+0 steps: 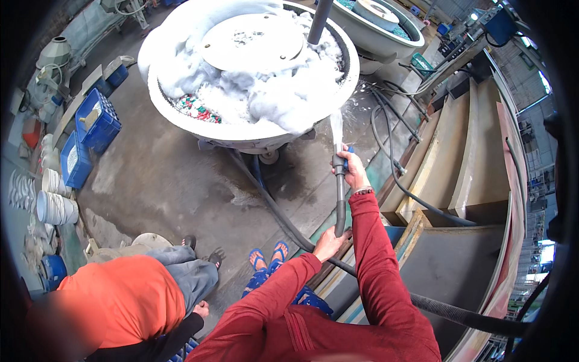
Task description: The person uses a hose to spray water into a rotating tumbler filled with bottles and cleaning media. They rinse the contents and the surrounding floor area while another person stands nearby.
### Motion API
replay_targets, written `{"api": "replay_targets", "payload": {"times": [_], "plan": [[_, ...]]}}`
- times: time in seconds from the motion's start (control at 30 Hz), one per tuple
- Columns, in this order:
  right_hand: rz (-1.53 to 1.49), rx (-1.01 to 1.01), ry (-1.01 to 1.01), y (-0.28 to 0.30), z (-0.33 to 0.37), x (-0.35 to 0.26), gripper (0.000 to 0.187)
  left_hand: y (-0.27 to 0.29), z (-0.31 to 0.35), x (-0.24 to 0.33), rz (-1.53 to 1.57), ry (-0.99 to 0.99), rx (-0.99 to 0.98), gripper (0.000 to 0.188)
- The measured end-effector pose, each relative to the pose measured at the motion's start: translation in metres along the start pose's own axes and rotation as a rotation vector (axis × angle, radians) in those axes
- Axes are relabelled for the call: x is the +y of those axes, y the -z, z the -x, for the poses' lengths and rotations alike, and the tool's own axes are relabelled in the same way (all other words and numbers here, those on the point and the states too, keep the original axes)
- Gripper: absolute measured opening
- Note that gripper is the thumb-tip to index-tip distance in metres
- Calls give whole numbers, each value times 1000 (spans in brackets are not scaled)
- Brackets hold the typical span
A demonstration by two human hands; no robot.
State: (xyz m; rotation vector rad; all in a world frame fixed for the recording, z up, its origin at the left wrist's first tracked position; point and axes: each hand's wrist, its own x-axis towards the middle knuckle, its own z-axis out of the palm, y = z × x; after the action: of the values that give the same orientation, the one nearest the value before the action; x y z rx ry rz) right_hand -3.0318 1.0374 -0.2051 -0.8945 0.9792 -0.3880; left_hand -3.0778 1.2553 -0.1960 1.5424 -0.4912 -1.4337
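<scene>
My right hand (pixel 354 171) is closed around the grey hose nozzle (pixel 339 166), by its blue valve handle (pixel 348 158). Lower down, my left hand (pixel 330 243) wraps the bent lower end of the same hose. A white jet of water (pixel 337 128) leaves the nozzle and strikes the near right rim of a large round white tub (pixel 241 134), throwing spray. Thick white foam (pixel 277 96) fills much of the tub and spills over its far left side. Small red, green and white pieces (pixel 200 110) show through a gap in the foam. A white disc (pixel 252 42) sits at the tub's centre.
A person in an orange top (pixel 129 295) is close on my left. Dark hose (pixel 271 205) crosses the wet floor (pixel 145 175) before my feet. Long metal troughs (pixel 449 157) line the right. Blue crates (pixel 98 123) and white buckets (pixel 57 208) stand left; another tub (pixel 380 39) is behind.
</scene>
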Motion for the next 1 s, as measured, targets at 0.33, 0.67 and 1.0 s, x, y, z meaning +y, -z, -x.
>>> {"api": "replay_targets", "payload": {"times": [0.33, 0.67, 1.0], "plan": [[150, -160, -28, -86, 28, 42, 61, 15, 18, -52, 165, 39, 273, 43], [37, -189, 46, -108, 23, 38, 65, 46, 19, -48, 34, -67, 394, 41], [-101, -155, 111, -74, 20, 21, 61, 55, 24, -23, -195, -65, 216, 39]]}}
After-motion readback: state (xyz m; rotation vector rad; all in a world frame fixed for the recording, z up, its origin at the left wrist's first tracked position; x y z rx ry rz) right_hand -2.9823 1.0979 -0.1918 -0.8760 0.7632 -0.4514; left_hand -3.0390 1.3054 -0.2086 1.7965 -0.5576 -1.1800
